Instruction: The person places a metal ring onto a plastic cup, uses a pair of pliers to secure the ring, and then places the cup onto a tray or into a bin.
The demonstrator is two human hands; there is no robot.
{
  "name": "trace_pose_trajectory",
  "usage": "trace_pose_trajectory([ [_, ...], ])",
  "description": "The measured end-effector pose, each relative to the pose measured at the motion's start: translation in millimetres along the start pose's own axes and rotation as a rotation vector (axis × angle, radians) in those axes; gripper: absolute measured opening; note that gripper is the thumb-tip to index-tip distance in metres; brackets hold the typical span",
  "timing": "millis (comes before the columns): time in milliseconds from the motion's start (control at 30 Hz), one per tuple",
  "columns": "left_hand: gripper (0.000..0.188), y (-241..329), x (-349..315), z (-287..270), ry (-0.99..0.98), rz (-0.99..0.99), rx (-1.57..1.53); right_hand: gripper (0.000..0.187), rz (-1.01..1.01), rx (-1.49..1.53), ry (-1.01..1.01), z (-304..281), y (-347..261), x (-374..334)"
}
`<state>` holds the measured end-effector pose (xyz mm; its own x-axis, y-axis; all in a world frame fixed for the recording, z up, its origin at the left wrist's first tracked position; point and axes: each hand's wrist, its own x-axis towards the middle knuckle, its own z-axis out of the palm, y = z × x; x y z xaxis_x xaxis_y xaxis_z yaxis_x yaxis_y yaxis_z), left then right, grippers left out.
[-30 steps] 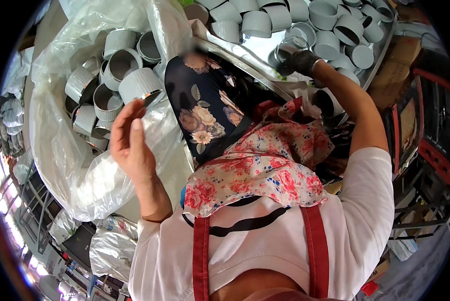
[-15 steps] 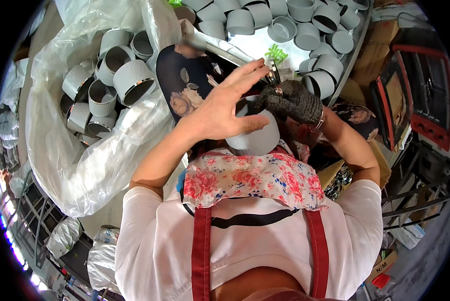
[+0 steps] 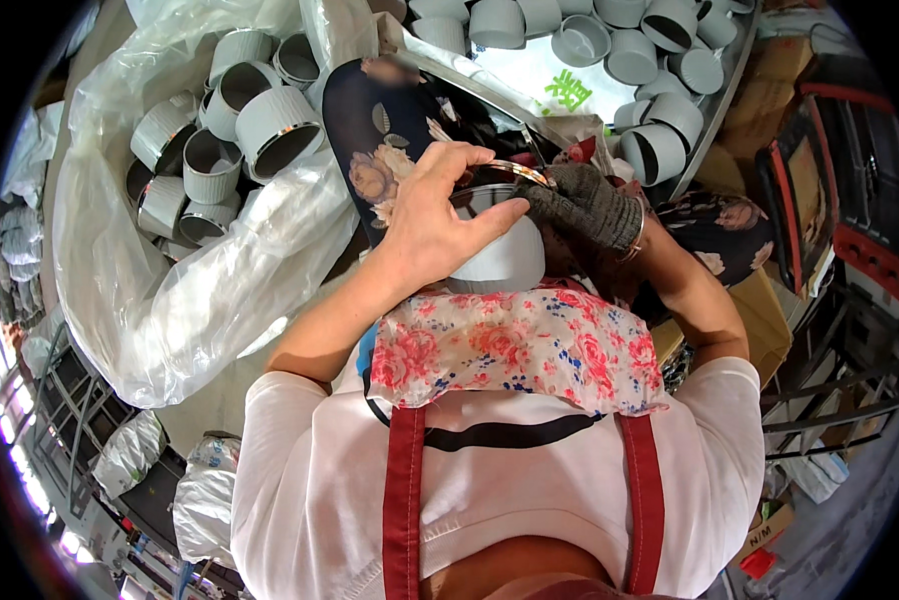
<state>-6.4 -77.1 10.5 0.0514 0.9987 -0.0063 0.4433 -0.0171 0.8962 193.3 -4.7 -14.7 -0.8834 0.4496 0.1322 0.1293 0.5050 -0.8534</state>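
A smooth grey cup (image 3: pixel 499 252) rests in my lap, its mouth facing away from me. My bare left hand (image 3: pixel 434 215) curls round its left side, with the thumb across the near wall by the rim and the index fingertip at a shiny metal ring (image 3: pixel 517 170). My right hand (image 3: pixel 591 208), in a dark knitted glove, pinches the right end of that ring above the cup's mouth. The ring is seen nearly edge-on, and part of it is hidden by my fingers. How far the left fingers reach behind the cup is also hidden.
On the left, a clear plastic bag (image 3: pixel 169 330) holds several ribbed grey cups (image 3: pixel 279 130) with shiny bands. Ahead, a metal-edged tray (image 3: pixel 714 135) carries many plain grey cups (image 3: pixel 631 58). A cardboard box (image 3: pixel 764 320) stands by my right elbow, near black metal racks (image 3: pixel 829 400).
The ring has tipped from upright to nearly flat over the cup's mouth. My right hand has lowered it leftward, and my left fingers have bent in from a straighter, spread pose.
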Motion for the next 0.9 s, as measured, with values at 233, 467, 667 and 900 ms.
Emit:
trace_pose_trajectory([
  [233,0.057,-22,-2,-8,-0.194,-0.241,-0.546,0.021,0.107,0.114,0.011,16,-5,-5],
  [467,0.047,-30,3,-14,-0.25,-0.283,-0.67,0.017,-0.207,-0.254,0.182,26,3,-5],
  [667,0.04,-35,4,-17,-0.318,-0.274,-0.696,0.02,-0.25,-0.249,0.284,28,-3,-4],
  [900,0.018,-44,0,-21,-0.347,-0.073,-0.567,0.021,-0.013,-0.045,0.149,28,-9,6],
])
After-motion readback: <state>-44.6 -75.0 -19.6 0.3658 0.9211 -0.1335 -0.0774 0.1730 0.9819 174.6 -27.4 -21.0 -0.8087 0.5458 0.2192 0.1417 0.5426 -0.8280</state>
